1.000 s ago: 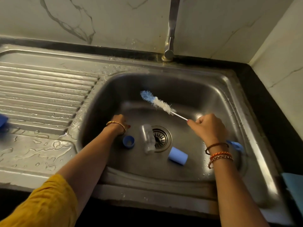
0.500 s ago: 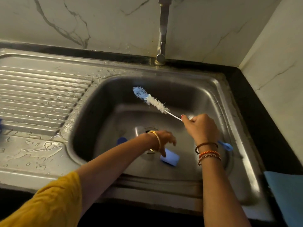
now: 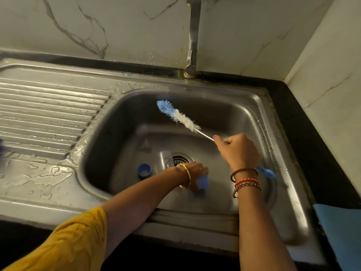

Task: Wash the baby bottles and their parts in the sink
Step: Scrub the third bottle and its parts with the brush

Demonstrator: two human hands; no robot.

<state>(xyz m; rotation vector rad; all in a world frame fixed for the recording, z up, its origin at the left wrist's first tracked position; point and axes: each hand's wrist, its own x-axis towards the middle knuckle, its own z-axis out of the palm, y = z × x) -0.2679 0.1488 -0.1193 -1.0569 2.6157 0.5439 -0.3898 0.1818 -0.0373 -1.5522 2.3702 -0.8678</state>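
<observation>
The sink (image 3: 293, 192) is your big bowl, and the drain (image 3: 182, 158) in its floor is the spot to steer by. Your right hand (image 3: 237, 151), just right of the drain, grips the bottle brush (image 3: 178, 115) tightly by its thin wire, with the fluffy end up behind the drain. Your left hand (image 3: 195, 176) is just in front of the drain, fingers curled round the blue cap (image 3: 203, 182). Lift the cap up, turn its open side to the brush, then push the bristles in and twist. The clear bottle (image 3: 166, 159) lies just left of the drain. The blue ring (image 3: 144, 170) sits further left. Wash them next.
</observation>
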